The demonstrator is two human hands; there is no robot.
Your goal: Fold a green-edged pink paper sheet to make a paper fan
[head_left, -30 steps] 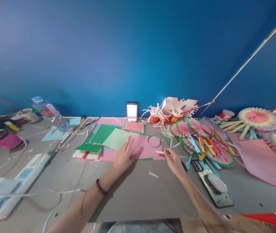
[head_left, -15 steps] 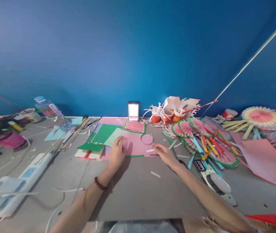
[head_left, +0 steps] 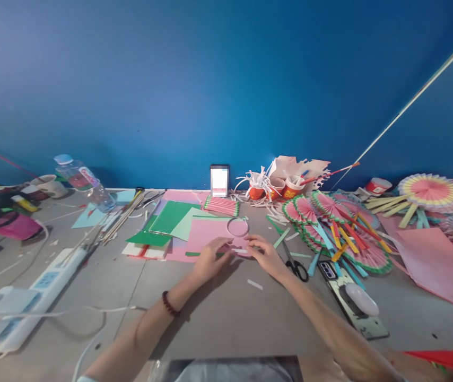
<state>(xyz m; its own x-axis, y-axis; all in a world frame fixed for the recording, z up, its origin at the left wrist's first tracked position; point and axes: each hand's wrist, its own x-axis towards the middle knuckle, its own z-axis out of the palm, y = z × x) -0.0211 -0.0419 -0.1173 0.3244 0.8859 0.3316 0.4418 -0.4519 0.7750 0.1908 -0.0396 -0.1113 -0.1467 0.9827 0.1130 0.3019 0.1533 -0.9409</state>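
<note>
A narrow white strip (head_left: 240, 251) lies between the fingertips of my two hands, over the lower edge of the pink paper (head_left: 210, 236). My right hand (head_left: 266, 257) pinches the strip's right end with bent fingers. At its left end is my left hand (head_left: 211, 261), thumb and fingertips apart; whether they touch the strip, I cannot tell. A ring-shaped roll of tape (head_left: 237, 235) rests on the pink paper just beyond the fingers. Under my left hand, a thin green strip (head_left: 192, 254) borders the paper. Another white strip (head_left: 255, 285) lies on the grey table nearer me.
Green sheets (head_left: 174, 216) and a pink striped folded piece (head_left: 221, 205) lie behind. Scissors (head_left: 298, 269), a phone (head_left: 354, 300) and paper fans (head_left: 330, 212) are to the right. A power strip (head_left: 43, 292) and a leaning bottle (head_left: 85, 183) stand left. An upright phone (head_left: 219, 181) faces me.
My left hand has moved right, off the green and pink sheets, to the white strip. My right hand has shifted slightly left with the strip; the pink paper and tape roll have shifted a little.
</note>
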